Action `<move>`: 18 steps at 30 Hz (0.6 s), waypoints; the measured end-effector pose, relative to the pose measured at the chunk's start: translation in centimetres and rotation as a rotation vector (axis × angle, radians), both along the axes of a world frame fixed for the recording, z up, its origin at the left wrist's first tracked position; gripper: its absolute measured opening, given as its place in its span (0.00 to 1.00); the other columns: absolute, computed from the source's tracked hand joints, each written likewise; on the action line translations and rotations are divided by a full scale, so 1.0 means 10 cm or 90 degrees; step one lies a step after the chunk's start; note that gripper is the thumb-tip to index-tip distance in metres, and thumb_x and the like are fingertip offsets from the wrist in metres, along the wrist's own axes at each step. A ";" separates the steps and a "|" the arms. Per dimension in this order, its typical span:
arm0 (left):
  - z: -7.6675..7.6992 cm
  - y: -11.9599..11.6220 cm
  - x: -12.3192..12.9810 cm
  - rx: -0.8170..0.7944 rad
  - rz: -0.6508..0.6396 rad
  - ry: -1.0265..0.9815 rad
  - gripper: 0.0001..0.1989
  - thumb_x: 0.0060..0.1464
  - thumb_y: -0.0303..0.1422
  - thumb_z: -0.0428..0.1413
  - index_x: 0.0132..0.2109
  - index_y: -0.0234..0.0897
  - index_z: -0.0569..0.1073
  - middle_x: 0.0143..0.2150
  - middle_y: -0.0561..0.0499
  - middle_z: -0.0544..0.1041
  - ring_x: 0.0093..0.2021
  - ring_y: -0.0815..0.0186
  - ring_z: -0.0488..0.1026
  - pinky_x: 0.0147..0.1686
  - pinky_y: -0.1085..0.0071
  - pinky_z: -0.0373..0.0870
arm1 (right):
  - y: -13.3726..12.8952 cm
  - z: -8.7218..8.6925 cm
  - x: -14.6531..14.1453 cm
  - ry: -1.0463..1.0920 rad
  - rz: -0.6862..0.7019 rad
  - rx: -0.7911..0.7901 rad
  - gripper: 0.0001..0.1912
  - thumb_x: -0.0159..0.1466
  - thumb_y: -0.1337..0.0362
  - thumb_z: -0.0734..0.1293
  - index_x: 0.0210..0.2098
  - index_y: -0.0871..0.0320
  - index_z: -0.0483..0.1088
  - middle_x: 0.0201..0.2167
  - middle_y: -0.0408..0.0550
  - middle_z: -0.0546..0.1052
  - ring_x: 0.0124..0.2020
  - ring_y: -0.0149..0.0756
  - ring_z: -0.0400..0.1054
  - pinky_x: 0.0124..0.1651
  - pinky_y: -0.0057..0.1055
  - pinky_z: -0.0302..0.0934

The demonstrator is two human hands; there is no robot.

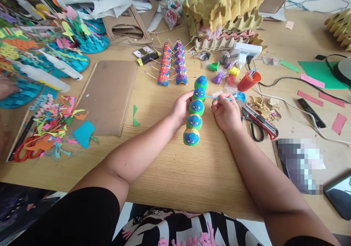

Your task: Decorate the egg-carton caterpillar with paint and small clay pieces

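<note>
An egg-carton caterpillar [196,108], a row of several bumps in blue and green with small smiling faces on some, stretches away from me above the table. My left hand [183,107] grips its left side near the second bump from the far end. In my right hand [226,111] is a thin light-blue stick [212,97], pinched between thumb and fingers. Its tip points left and reaches the caterpillar's right edge near that same bump; whether it touches I cannot tell. Beyond stand a red caterpillar [165,65] and a purple caterpillar [180,64] with pin-like feelers.
Right of my right hand lie black scissors [256,126] and a red utility knife [263,121]. An orange cup [249,80] holds sticks, beside bagged coloured clay [218,78]. Egg cartons [223,15] are stacked behind. At left are cardboard [106,96], paper scraps [55,123] and another person's hand [7,87].
</note>
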State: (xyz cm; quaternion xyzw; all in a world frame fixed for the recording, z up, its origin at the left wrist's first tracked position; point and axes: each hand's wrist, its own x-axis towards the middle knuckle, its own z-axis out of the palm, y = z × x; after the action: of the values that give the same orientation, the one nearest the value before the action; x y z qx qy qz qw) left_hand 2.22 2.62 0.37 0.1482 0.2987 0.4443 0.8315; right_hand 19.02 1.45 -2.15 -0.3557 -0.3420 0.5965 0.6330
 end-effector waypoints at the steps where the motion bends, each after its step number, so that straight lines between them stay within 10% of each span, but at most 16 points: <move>1: 0.00 0.00 0.00 -0.002 -0.002 0.001 0.18 0.69 0.38 0.49 0.30 0.38 0.68 0.19 0.55 0.68 0.15 0.69 0.65 0.17 0.73 0.59 | -0.01 0.00 -0.01 -0.012 -0.006 0.010 0.21 0.52 0.54 0.82 0.30 0.52 0.68 0.24 0.36 0.72 0.27 0.24 0.67 0.31 0.21 0.63; 18: -0.09 0.01 0.02 0.030 0.026 0.021 0.13 0.66 0.37 0.54 0.33 0.36 0.72 0.23 0.55 0.73 0.20 0.70 0.68 0.21 0.72 0.64 | -0.08 -0.07 -0.03 -0.226 0.010 0.090 0.16 0.60 0.49 0.78 0.33 0.52 0.73 0.26 0.39 0.75 0.30 0.29 0.69 0.38 0.30 0.65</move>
State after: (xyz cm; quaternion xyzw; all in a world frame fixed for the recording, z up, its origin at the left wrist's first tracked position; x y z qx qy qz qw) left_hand 2.37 2.76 -0.54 0.1690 0.3046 0.4660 0.8133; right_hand 18.74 0.65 -2.86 -0.4073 -0.4920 0.5042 0.5813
